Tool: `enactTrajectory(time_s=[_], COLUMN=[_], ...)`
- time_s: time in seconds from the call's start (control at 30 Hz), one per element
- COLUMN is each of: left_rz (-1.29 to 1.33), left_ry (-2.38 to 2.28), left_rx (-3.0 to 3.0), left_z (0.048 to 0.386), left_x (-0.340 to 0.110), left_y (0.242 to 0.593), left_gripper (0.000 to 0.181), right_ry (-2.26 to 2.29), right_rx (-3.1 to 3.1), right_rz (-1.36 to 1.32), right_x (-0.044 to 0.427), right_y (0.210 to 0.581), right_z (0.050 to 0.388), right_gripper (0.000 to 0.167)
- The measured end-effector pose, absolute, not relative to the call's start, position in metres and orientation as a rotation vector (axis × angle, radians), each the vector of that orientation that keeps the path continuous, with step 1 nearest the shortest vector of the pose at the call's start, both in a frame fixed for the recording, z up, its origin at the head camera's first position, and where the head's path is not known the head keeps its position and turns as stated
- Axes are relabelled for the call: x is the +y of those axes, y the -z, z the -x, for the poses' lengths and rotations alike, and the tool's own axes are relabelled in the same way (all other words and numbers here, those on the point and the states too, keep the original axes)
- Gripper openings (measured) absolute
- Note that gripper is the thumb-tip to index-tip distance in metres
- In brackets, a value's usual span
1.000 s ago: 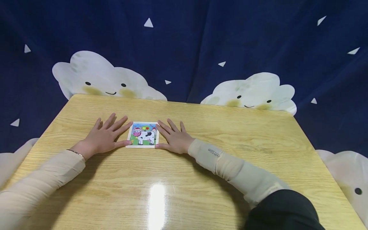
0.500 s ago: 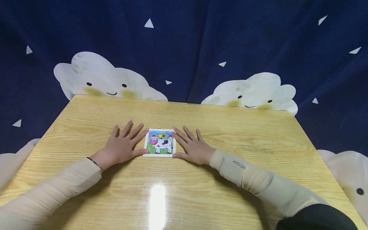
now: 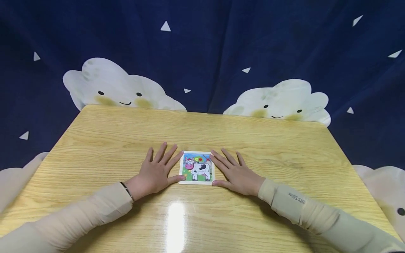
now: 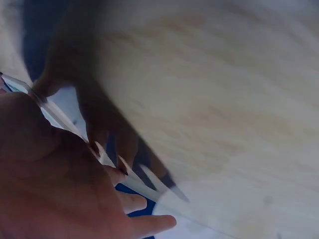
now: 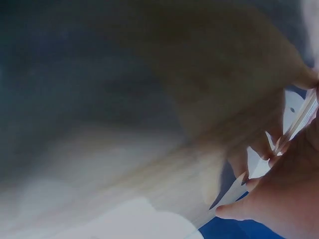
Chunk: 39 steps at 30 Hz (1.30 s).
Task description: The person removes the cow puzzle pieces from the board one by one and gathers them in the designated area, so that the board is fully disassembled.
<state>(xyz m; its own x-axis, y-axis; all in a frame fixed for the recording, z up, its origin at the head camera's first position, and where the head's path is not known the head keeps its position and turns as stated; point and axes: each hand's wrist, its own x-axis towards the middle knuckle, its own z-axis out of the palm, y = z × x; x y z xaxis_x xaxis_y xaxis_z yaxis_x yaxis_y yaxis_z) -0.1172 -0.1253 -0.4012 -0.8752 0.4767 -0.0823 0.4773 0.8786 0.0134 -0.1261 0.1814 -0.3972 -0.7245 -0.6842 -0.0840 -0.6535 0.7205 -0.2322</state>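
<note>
A square cow picture with a white border lies flat on the wooden table. At its left edge, my left hand rests with spread fingers, thumb and index fingertips touching the border. My right hand mirrors it on the right edge, its fingers straight and its thumb at the lower right corner. The left wrist view shows my left hand close up beside the thin edge of the picture. In the right wrist view my right hand is at the right side, the picture's edge partly hidden.
The light wooden table has a bright reflection near its front. Behind it hangs a dark blue cloth with white triangles and smiling clouds.
Both hands and the picture between them have moved to the right and nearer the front of the table. The fingers keep the same spread, at the same edges.
</note>
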Motion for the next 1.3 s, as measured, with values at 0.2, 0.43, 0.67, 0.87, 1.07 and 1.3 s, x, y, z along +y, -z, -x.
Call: enactTrajectory(time_s=[0.2,0.43,0.67,0.87,1.07,1.3], left_rz=[-0.78,-0.825,-0.809,-0.84,-0.884,-0.876], left_ry=[0.038,-0.033,0.031,0.057,0.057,-0.063], left_rx=[2.991,2.998,2.989,3.017,3.076,3.003], left_z=[0.103,0.087,0.077,0.065,0.058,0.059], left_x=[-0.106,-0.09,-0.081,-0.078,-0.077,-0.075], left_y=[0.405,0.402,0.408,0.41,0.411,0.409], left_gripper=[0.082,0.081,0.083,0.084,0.083,0.084], right_ry=[0.287,0.262,0.262,0.267,0.26,0.305], right_rx=[2.776,2.792,2.809,2.817,2.833,2.779], right_rz=[1.084,1.061,1.071,1.053,1.062,1.045], right_x=[0.201,0.218,0.225,0.229,0.229,0.231], right_y=[0.396,0.397,0.396,0.395,0.396,0.389], right_z=[0.111,0.095,0.081,0.069,0.063,0.066], right_gripper=[0.082,0.082,0.083,0.083,0.082,0.083])
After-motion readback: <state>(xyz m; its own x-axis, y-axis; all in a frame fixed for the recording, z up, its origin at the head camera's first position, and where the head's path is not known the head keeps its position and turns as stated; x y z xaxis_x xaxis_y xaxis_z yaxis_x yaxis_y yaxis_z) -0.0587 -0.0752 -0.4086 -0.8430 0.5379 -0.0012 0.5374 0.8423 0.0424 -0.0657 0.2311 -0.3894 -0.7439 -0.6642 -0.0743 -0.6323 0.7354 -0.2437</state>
